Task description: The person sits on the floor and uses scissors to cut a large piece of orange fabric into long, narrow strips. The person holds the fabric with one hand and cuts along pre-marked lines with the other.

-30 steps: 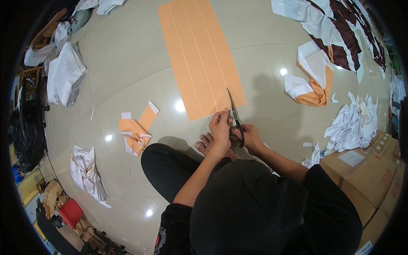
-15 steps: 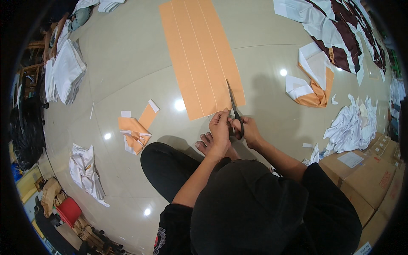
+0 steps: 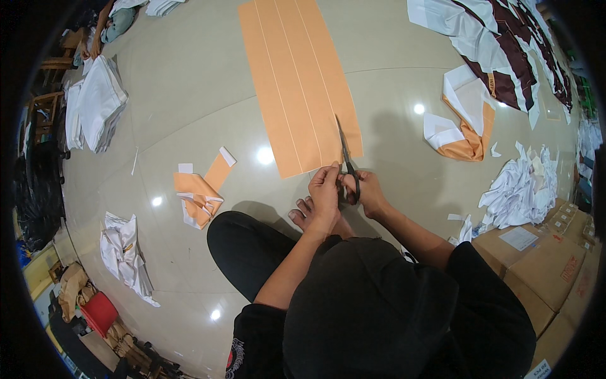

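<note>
A long orange fabric panel point(image 3: 278, 95) with pale lengthwise lines lies on the floor in front of me. My right hand point(image 3: 366, 191) is closed round the handles of dark scissors point(image 3: 344, 148). Their blades reach up over the panel's near right part, close to the rightmost line. My left hand point(image 3: 324, 187) pinches the near edge of the panel just left of the scissors. A fold of cloth at those fingertips is partly hidden.
To the left lie a folded orange-and-white bundle point(image 3: 199, 197) and a white cloth bundle point(image 3: 126, 249). On the right are another orange-and-white bundle point(image 3: 467, 148), crumpled white scraps point(image 3: 521, 189) and cardboard boxes point(image 3: 546, 271). A person's arm point(image 3: 100, 31) reaches to stacked white cloth point(image 3: 101, 95).
My hands and the scissors keep nearly the same place on the panel. At the far left, the other person's arm has shifted up by the white stack. The view has moved slightly.
</note>
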`<action>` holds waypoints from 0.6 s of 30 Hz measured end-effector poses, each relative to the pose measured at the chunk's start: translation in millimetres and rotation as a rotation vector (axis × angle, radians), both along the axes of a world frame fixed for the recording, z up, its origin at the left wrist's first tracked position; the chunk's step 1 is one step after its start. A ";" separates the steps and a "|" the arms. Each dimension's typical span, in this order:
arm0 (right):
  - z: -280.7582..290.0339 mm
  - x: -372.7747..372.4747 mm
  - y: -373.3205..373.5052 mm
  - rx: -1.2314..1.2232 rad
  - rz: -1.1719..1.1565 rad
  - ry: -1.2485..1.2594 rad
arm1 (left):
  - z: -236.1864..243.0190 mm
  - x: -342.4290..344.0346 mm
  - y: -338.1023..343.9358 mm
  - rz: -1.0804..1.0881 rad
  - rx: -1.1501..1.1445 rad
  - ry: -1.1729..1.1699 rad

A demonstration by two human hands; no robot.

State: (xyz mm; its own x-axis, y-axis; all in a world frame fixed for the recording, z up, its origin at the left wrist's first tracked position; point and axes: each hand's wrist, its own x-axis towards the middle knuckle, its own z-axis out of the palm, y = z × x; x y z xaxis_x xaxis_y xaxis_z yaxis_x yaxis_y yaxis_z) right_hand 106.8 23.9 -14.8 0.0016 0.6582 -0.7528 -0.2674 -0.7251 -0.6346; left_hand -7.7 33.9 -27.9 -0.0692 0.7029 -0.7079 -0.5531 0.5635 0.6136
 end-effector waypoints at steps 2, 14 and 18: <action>1.0 -0.3 1.5 0.006 -0.008 0.006 | 2.4 0.0 0.4 -0.001 -0.005 -0.002; 2.9 -0.6 2.9 0.000 -0.009 0.001 | 5.9 -2.2 1.5 -0.016 0.001 0.004; 1.5 -1.0 3.1 0.001 -0.002 0.001 | 5.0 -2.2 1.4 -0.012 -0.001 -0.004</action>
